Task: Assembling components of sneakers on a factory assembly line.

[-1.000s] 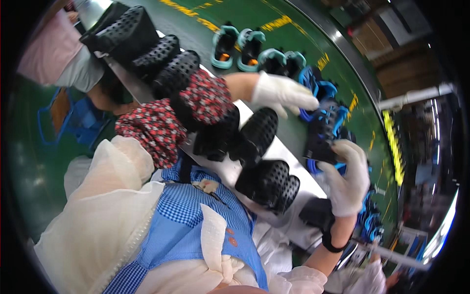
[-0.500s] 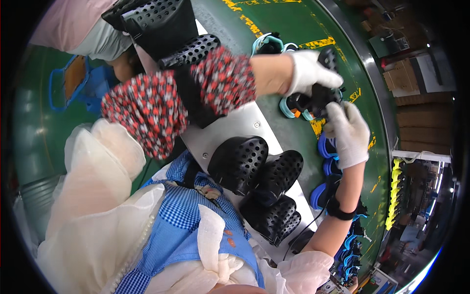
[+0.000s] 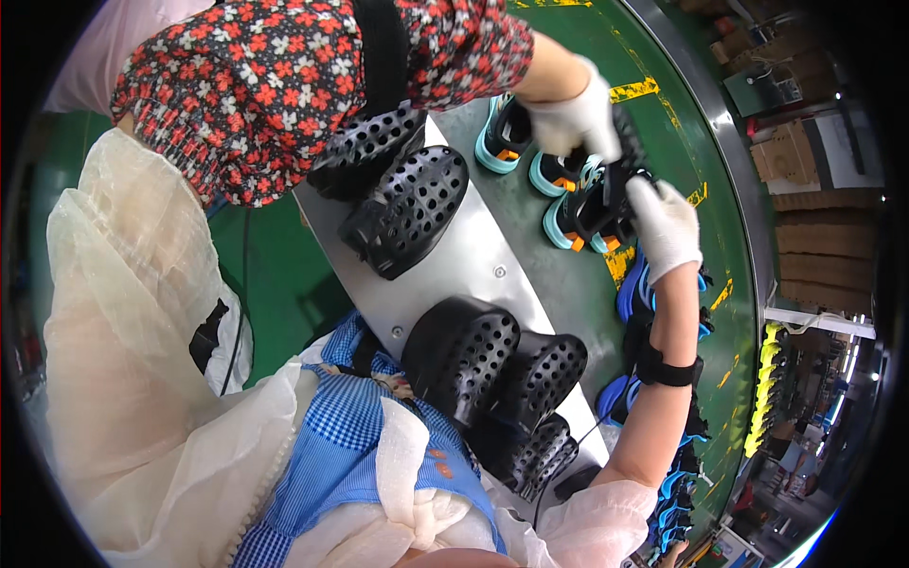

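Observation:
Over the green conveyor, my left hand (image 3: 579,115) and my right hand (image 3: 668,229), both in white gloves, meet at a dark, bumpy piece (image 3: 625,142), probably part of a black shoe. My right fingers close round its lower end. My left fingers curl against its upper side, slightly blurred. My gloves hide much of the piece, so its exact kind is unclear. Just left of it stand several black shoes with turquoise soles and orange tabs, among them one shoe (image 3: 502,137) at the belt's near edge and another (image 3: 568,222) by my right hand.
Between me and the belt runs a metal plate (image 3: 445,251) bearing black perforated shoe-shaped forms, including a far one (image 3: 417,204) and a near one (image 3: 469,355). Blue shoes (image 3: 625,289) line the belt further right. A thin cable (image 3: 606,412) crosses near my right forearm.
My left hand has shifted down and left, its floral sleeve now covering more of the upper left. The far perforated forms have come closer along the plate. Both hands stay at the dark piece.

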Action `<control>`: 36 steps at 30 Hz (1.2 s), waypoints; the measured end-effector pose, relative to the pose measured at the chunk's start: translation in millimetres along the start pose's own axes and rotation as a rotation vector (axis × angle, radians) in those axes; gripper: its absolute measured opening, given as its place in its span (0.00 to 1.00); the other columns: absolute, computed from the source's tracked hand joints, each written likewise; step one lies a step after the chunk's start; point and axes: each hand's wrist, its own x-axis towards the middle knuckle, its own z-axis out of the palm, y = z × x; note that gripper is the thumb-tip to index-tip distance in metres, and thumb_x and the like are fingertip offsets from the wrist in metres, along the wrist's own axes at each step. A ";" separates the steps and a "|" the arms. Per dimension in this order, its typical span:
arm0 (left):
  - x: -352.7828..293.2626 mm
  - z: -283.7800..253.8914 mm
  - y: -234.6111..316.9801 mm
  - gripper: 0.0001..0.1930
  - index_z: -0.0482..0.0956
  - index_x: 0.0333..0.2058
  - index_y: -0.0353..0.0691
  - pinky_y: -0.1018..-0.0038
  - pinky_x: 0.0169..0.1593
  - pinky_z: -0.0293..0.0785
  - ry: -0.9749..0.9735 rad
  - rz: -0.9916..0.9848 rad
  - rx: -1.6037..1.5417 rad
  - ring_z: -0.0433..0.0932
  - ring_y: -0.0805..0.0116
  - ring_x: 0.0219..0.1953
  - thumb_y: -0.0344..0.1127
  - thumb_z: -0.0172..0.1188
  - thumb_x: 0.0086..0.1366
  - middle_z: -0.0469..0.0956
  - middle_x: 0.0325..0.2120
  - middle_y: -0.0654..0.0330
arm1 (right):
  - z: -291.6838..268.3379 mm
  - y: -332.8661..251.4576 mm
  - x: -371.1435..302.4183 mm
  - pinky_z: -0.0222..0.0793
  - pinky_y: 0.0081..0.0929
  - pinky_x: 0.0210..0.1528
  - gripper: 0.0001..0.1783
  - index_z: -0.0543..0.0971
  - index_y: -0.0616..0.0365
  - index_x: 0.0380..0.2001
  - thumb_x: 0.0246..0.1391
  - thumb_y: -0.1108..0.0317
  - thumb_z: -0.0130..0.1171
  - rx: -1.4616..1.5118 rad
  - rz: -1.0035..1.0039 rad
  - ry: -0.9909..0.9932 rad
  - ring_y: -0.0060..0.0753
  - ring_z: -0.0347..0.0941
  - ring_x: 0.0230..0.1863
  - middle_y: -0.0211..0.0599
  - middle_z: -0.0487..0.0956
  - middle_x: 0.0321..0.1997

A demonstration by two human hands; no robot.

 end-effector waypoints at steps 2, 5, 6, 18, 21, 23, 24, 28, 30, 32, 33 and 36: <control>-8.8 38.3 -9.7 0.27 0.76 0.49 0.40 0.62 0.42 0.74 -0.399 -0.608 -0.551 0.79 0.54 0.40 0.51 0.57 0.54 0.80 0.36 0.51 | 21.9 -11.8 12.3 0.68 0.28 0.39 0.26 0.81 0.61 0.30 0.45 0.46 0.51 -0.180 0.128 -0.201 0.37 0.76 0.31 0.46 0.79 0.26; 7.1 23.8 18.7 0.31 0.72 0.54 0.40 0.64 0.47 0.73 -0.465 -0.546 -0.405 0.77 0.53 0.45 0.50 0.58 0.53 0.78 0.41 0.49 | 22.4 -4.1 25.9 0.70 0.33 0.40 0.28 0.81 0.62 0.31 0.46 0.47 0.47 -0.393 0.190 -0.323 0.46 0.78 0.36 0.50 0.80 0.30; 10.5 30.4 20.6 0.32 0.71 0.55 0.40 0.64 0.49 0.73 -0.464 -0.476 -0.352 0.77 0.53 0.46 0.49 0.60 0.52 0.77 0.43 0.49 | 21.9 -16.8 31.2 0.70 0.34 0.41 0.28 0.81 0.63 0.32 0.46 0.47 0.46 -0.427 0.195 -0.373 0.47 0.78 0.36 0.50 0.81 0.32; 29.1 70.9 4.4 0.31 0.67 0.57 0.45 0.67 0.42 0.77 -0.560 -0.466 -0.484 0.82 0.60 0.36 0.41 0.62 0.53 0.81 0.36 0.54 | 98.1 -46.8 95.5 0.71 0.33 0.51 0.18 0.81 0.49 0.44 0.51 0.57 0.54 -0.673 0.185 -0.162 0.40 0.75 0.52 0.39 0.78 0.51; 32.5 65.8 5.9 0.27 0.69 0.54 0.42 0.70 0.37 0.78 -0.579 -0.453 -0.487 0.83 0.64 0.30 0.39 0.60 0.54 0.82 0.30 0.57 | 103.0 -25.7 105.0 0.71 0.34 0.49 0.22 0.81 0.53 0.43 0.49 0.51 0.55 -0.578 0.120 -0.162 0.43 0.76 0.51 0.44 0.79 0.47; 37.6 64.5 7.3 0.24 0.70 0.51 0.39 0.72 0.38 0.78 -0.649 -0.551 -0.635 0.83 0.65 0.32 0.39 0.59 0.55 0.82 0.32 0.56 | 93.5 -17.1 108.4 0.72 0.33 0.45 0.29 0.81 0.60 0.38 0.44 0.44 0.61 -0.457 0.030 -0.272 0.47 0.77 0.46 0.51 0.80 0.39; 40.7 68.4 5.9 0.24 0.70 0.51 0.39 0.72 0.38 0.78 -0.654 -0.549 -0.636 0.83 0.65 0.32 0.39 0.59 0.55 0.82 0.32 0.56 | 83.1 -29.0 105.4 0.72 0.34 0.43 0.26 0.81 0.61 0.37 0.42 0.49 0.64 -0.492 0.090 -0.415 0.49 0.77 0.45 0.52 0.81 0.37; 46.6 100.8 -16.5 0.28 0.66 0.55 0.39 0.73 0.37 0.79 -0.727 -0.323 -0.671 0.83 0.64 0.31 0.40 0.62 0.56 0.82 0.32 0.54 | 92.1 -39.9 109.1 0.73 0.37 0.46 0.23 0.81 0.61 0.39 0.41 0.56 0.65 -0.602 -0.017 -0.341 0.51 0.76 0.47 0.52 0.79 0.42; 54.8 99.4 -16.6 0.28 0.67 0.54 0.39 0.72 0.38 0.79 -0.743 -0.280 -0.573 0.83 0.64 0.32 0.40 0.62 0.56 0.82 0.33 0.54 | 97.4 -39.3 118.7 0.73 0.38 0.48 0.20 0.82 0.59 0.39 0.43 0.58 0.63 -0.616 -0.005 -0.294 0.50 0.76 0.48 0.50 0.79 0.43; 62.7 95.3 -19.0 0.27 0.69 0.53 0.40 0.71 0.39 0.78 -0.753 -0.212 -0.377 0.82 0.63 0.34 0.41 0.62 0.55 0.81 0.35 0.55 | 94.1 -39.7 120.8 0.71 0.36 0.52 0.18 0.82 0.53 0.42 0.45 0.63 0.62 -0.758 -0.046 -0.370 0.45 0.75 0.51 0.42 0.78 0.50; 65.3 93.8 -18.7 0.26 0.70 0.52 0.40 0.71 0.40 0.78 -0.754 -0.176 -0.282 0.82 0.63 0.35 0.41 0.62 0.55 0.80 0.35 0.55 | 93.2 -36.2 122.3 0.71 0.37 0.51 0.17 0.82 0.53 0.42 0.47 0.64 0.60 -0.713 -0.072 -0.353 0.46 0.75 0.51 0.43 0.78 0.50; 66.5 95.5 -20.7 0.24 0.73 0.48 0.39 0.69 0.42 0.77 -0.835 -0.462 -0.409 0.80 0.62 0.38 0.46 0.60 0.56 0.81 0.33 0.56 | 97.8 -35.7 123.7 0.70 0.36 0.53 0.17 0.81 0.53 0.44 0.50 0.65 0.56 -0.671 -0.118 -0.249 0.46 0.74 0.52 0.43 0.78 0.51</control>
